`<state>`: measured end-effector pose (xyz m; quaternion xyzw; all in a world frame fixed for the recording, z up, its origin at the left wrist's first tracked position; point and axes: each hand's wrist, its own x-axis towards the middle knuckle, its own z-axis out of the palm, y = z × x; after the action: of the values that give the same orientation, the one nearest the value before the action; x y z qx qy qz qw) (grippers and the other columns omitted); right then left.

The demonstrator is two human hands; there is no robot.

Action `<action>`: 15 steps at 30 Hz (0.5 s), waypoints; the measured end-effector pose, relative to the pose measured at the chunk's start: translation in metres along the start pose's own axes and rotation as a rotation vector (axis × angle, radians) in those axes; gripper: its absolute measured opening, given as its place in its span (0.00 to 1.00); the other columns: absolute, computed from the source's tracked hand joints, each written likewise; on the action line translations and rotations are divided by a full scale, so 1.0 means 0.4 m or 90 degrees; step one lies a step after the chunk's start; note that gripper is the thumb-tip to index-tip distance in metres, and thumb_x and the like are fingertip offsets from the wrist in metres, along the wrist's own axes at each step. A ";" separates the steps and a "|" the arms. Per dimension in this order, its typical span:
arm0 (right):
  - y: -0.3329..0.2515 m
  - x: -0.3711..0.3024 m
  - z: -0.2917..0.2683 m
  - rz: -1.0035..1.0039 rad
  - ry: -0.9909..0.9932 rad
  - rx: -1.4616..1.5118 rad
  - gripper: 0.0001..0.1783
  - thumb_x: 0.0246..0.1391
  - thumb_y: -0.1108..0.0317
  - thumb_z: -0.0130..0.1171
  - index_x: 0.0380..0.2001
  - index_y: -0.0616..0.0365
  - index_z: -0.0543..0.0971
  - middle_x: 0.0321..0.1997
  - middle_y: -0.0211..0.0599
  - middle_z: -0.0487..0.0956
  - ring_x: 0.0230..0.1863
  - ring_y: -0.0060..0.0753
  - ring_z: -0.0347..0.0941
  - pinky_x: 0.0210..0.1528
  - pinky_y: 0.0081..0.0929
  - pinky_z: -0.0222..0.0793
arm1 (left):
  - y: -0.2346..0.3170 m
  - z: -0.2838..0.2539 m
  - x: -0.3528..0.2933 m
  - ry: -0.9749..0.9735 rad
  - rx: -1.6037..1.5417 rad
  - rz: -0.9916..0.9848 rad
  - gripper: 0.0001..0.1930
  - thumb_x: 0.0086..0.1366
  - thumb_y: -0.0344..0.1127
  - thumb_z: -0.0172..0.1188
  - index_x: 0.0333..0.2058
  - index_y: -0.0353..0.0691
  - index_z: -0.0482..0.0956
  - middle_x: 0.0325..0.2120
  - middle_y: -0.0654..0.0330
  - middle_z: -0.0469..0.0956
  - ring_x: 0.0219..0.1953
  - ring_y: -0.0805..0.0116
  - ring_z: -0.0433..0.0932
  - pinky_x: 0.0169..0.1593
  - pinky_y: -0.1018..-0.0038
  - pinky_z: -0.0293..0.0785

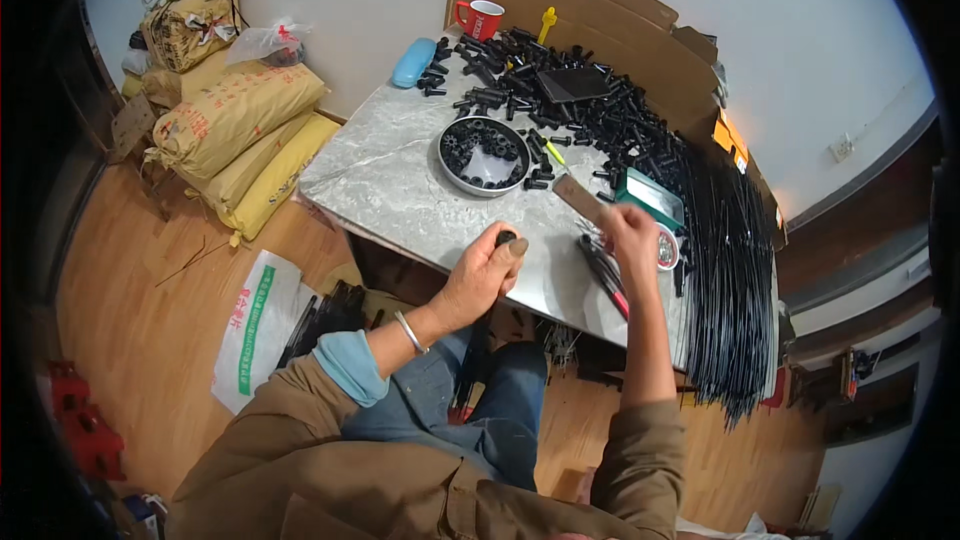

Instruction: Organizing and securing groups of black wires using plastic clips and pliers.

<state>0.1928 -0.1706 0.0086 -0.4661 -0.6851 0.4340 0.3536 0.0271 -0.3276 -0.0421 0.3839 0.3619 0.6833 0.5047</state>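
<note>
My left hand (482, 275) is closed in front of the table's near edge, wrapped round a black cylindrical part (506, 237) whose end shows beside the thumb. What lies lower in that fist is mostly hidden. Over the right part of the table, my right hand (632, 232) has its fingers drawn together; what they pinch, if anything, cannot be made out. A flat brownish strip (580, 199) reaches up to its fingertips, and I cannot tell whether they touch it. Partly behind this hand stands a small round tub (667, 248) of shiny small pieces. Pliers (604, 278) with dark and red handles lie beside the wrist.
A round metal bowl (447, 173) holds black ring-like parts. Behind it spreads a heap of black parts (620, 110). Long black rods (735, 290) overhang the table's right edge. A green-edged box (650, 198), a red mug (482, 20) and a blue case (414, 63) stand around.
</note>
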 end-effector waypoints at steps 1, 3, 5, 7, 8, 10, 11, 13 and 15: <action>0.013 0.083 0.004 -0.028 0.022 -0.069 0.12 0.50 0.63 0.59 0.24 0.63 0.78 0.18 0.27 0.73 0.17 0.15 0.63 0.18 0.16 0.57 | -0.024 0.003 0.008 0.015 0.028 0.019 0.13 0.70 0.45 0.47 0.34 0.40 0.64 0.20 0.67 0.61 0.20 0.81 0.60 0.25 0.82 0.60; 0.023 0.224 0.024 -0.098 0.049 -0.149 0.13 0.48 0.63 0.59 0.28 0.63 0.81 0.19 0.29 0.76 0.20 0.19 0.68 0.23 0.22 0.63 | -0.058 0.001 0.011 0.010 0.094 0.037 0.13 0.71 0.44 0.45 0.35 0.39 0.63 0.20 0.67 0.60 0.20 0.81 0.59 0.23 0.82 0.58; 0.010 0.338 0.042 -0.109 0.102 -0.387 0.18 0.46 0.56 0.59 0.35 0.58 0.83 0.28 0.40 0.81 0.30 0.35 0.78 0.36 0.31 0.70 | -0.064 -0.008 0.008 -0.003 0.130 0.024 0.12 0.71 0.42 0.44 0.36 0.38 0.63 0.20 0.68 0.60 0.20 0.82 0.58 0.23 0.82 0.57; 0.021 0.423 0.082 -0.096 0.139 -0.466 0.19 0.45 0.53 0.60 0.35 0.56 0.83 0.32 0.42 0.82 0.37 0.42 0.79 0.40 0.35 0.72 | -0.078 -0.015 -0.005 0.014 0.157 0.033 0.13 0.71 0.43 0.45 0.35 0.38 0.64 0.19 0.67 0.62 0.20 0.81 0.59 0.23 0.82 0.59; 0.021 0.449 0.097 -0.095 0.135 -0.466 0.19 0.45 0.53 0.60 0.35 0.56 0.83 0.32 0.42 0.82 0.37 0.42 0.79 0.40 0.35 0.72 | -0.051 -0.009 -0.006 0.021 0.204 0.048 0.14 0.70 0.44 0.47 0.34 0.37 0.64 0.18 0.67 0.64 0.20 0.80 0.61 0.24 0.82 0.61; 0.027 0.486 0.123 -0.015 0.055 -0.643 0.20 0.44 0.52 0.61 0.34 0.55 0.83 0.36 0.44 0.82 0.42 0.46 0.78 0.44 0.39 0.72 | -0.047 -0.006 -0.007 0.033 0.236 0.063 0.14 0.69 0.43 0.47 0.34 0.37 0.64 0.17 0.65 0.64 0.20 0.79 0.63 0.25 0.80 0.62; 0.037 0.499 0.132 -0.009 0.054 -0.643 0.20 0.44 0.52 0.61 0.34 0.55 0.83 0.36 0.44 0.82 0.42 0.46 0.78 0.44 0.39 0.72 | -0.043 -0.006 -0.009 0.025 0.250 0.057 0.13 0.69 0.42 0.47 0.34 0.37 0.65 0.17 0.65 0.64 0.20 0.78 0.63 0.25 0.79 0.62; 0.053 0.514 0.126 -0.006 0.072 -0.730 0.20 0.43 0.51 0.62 0.33 0.55 0.83 0.38 0.45 0.81 0.42 0.45 0.78 0.44 0.40 0.73 | -0.036 -0.004 -0.007 0.011 0.242 0.050 0.12 0.69 0.41 0.47 0.34 0.37 0.65 0.17 0.64 0.65 0.20 0.78 0.64 0.25 0.79 0.62; 0.066 0.526 0.107 -0.005 0.081 -0.736 0.21 0.42 0.50 0.62 0.31 0.57 0.82 0.39 0.47 0.81 0.43 0.47 0.78 0.44 0.41 0.72 | -0.037 -0.003 -0.001 -0.005 0.252 0.060 0.12 0.69 0.41 0.48 0.34 0.37 0.65 0.17 0.65 0.65 0.20 0.78 0.64 0.25 0.80 0.63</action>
<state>0.0971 0.0219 -0.0151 -0.6061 -0.7899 -0.0412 0.0839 0.0320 -0.3247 -0.0557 0.4944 0.4690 0.6203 0.3885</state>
